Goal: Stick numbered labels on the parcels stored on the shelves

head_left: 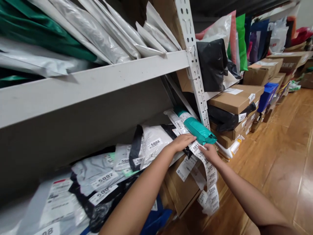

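A label strip (pixel 212 176) is hanging beside the teal parcel (pixel 197 128).
Near the parcel, the right hand (pixel 210 153) is pinching it, fingers together; the left hand (pixel 184 142) is resting alongside, its grip unclear.

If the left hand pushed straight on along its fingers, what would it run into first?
Most likely the teal package, just beyond the fingertips of the left hand; depth is unclear, so they may already be touching it.
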A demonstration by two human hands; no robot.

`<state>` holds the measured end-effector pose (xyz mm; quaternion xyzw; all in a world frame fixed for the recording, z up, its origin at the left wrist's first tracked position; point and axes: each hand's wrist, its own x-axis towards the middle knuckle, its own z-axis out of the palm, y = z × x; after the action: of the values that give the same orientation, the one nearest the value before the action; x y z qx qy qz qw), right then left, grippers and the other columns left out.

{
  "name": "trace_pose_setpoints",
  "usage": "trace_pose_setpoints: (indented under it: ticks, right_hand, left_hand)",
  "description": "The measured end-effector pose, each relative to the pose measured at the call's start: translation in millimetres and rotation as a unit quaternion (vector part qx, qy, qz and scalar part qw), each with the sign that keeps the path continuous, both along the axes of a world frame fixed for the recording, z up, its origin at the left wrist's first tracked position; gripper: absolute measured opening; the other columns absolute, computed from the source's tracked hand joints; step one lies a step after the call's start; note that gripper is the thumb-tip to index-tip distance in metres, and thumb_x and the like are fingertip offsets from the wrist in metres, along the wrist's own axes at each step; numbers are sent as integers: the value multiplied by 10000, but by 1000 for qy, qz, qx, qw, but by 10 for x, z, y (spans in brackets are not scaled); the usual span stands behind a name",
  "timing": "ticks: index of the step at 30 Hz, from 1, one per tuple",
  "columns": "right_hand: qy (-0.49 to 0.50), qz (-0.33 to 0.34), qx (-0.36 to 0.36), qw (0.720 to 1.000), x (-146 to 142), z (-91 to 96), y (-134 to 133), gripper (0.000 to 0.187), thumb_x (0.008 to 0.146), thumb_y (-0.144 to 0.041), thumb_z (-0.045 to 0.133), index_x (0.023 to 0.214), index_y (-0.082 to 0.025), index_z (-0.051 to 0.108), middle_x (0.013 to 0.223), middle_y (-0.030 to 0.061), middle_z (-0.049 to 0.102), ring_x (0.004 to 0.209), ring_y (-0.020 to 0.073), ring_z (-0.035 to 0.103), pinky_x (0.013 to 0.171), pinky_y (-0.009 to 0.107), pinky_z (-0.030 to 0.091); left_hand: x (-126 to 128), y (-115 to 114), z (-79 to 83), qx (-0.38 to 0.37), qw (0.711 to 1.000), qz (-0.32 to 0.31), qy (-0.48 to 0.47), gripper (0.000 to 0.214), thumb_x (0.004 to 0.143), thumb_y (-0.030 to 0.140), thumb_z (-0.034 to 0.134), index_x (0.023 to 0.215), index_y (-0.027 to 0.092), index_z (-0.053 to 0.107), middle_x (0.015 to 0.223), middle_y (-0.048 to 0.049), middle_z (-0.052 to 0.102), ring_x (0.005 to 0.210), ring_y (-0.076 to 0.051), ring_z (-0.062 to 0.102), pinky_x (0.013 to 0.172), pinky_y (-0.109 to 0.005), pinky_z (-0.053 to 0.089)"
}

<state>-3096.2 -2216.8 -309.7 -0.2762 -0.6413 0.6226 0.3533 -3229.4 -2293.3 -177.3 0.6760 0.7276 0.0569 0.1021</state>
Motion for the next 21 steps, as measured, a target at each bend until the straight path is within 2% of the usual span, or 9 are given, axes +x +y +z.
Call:
trace_pose_setpoints:
  ticks: [3, 5, 9, 13, 16, 21]
  right_hand:
    - [-7, -30, -10, 999, -58, -47, 21, 443, 615, -565, 652, 478, -216, 417, 467, -44, 393, 517, 111, 370, 524, 244, 298]
    - [0, -41, -11, 999, -83, -58, 13, 453, 603, -598, 644, 494, -216, 427, 478, -41, 402, 525, 113, 370, 534, 248, 304]
    - [22, -39, -6, 999, -51, -47, -34, 488, 615, -650, 619, 503, -220, 418, 494, -30, 422, 540, 119, 382, 533, 250, 322]
    - [51, -18, -25, 998, -6, -48, -71, 509, 617, -666, 632, 514, -215, 421, 500, -35, 416, 528, 107, 362, 516, 243, 325]
    - [54, -30, -61, 996, -47, -75, -82, 537, 565, -678, 690, 518, -205, 439, 492, -40, 428, 514, 98, 363, 513, 239, 334]
    - [62, -32, -100, 993, -130, -105, -93, 534, 565, -678, 704, 555, -183, 503, 519, -21, 498, 530, 111, 429, 537, 245, 370]
  left_hand:
    - [41, 46, -67, 7, 999, 29, 40, 173, 884, 311, 544, 898, 204, 679, 1031, -36, 676, 992, -190, 635, 899, -262, 476]
    - [75, 71, -131, 18, 996, 60, 66, 142, 856, 286, 595, 915, 197, 688, 1085, -57, 664, 1012, -201, 637, 902, -272, 481]
    - [110, 108, -216, 28, 990, 105, 90, 169, 861, 272, 585, 923, 179, 712, 1133, -100, 641, 1047, -232, 632, 922, -305, 484]
    - [78, 125, -205, 17, 991, 104, 83, 184, 853, 328, 604, 855, 188, 723, 1068, -77, 650, 987, -220, 647, 878, -286, 500]
    - [48, 122, -186, 14, 992, 93, 79, 204, 880, 318, 569, 794, 205, 716, 1052, -51, 650, 968, -193, 644, 866, -261, 497]
    - [77, 110, -185, 23, 991, 96, 88, 173, 885, 283, 563, 866, 198, 713, 1035, -54, 652, 958, -190, 643, 857, -262, 494]
